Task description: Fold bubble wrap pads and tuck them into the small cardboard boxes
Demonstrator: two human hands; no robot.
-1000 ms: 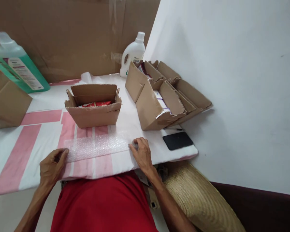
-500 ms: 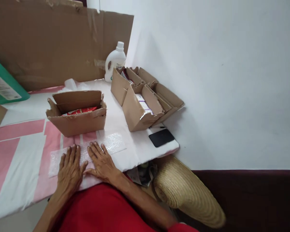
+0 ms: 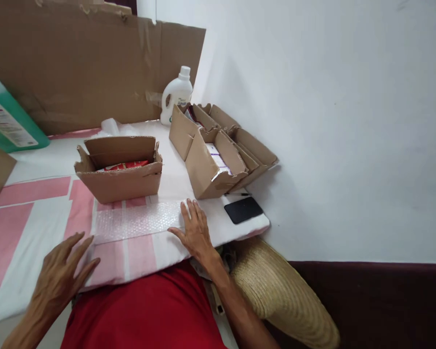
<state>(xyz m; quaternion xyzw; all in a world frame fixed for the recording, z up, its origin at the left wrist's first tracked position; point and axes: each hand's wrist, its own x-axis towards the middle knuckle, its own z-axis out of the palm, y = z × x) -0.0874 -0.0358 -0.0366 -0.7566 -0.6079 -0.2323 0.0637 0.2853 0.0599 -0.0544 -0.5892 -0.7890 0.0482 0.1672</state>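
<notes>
A strip of bubble wrap [image 3: 138, 220] lies flat along the near part of a desk [image 3: 218, 220] dressed with a pink-and-white cloth [image 3: 9, 271]. The right hand [image 3: 196, 231] rests at the strip's right end, its fingers [image 3: 192, 212] extended, slightly parted and palm down, with the thumb pointing inward along the near edge. The left hand [image 3: 58, 271] is just beside the strip's left end, fingers [image 3: 80, 251] spread and loosely curved; whether a fingertip touches the film cannot be determined. Directly behind the strip stands an open-topped carton [image 3: 131, 186] containing a red packet [image 3: 125, 166]. To its right is a group of cartons [image 3: 199, 169], one holding white packs with purple edging [image 3: 218, 157]. A black phone [image 3: 243, 210] lies near the right corner, a dark pen [image 3: 237, 195] just behind it. A white handled bottle [image 3: 178, 94] stands behind the carton group, before a cardboard panel [image 3: 69, 72]. A container of green liquid [image 3: 18, 123] is at far left, partly out of view. A woven straw article [image 3: 276, 286] sits below the right corner.
</notes>
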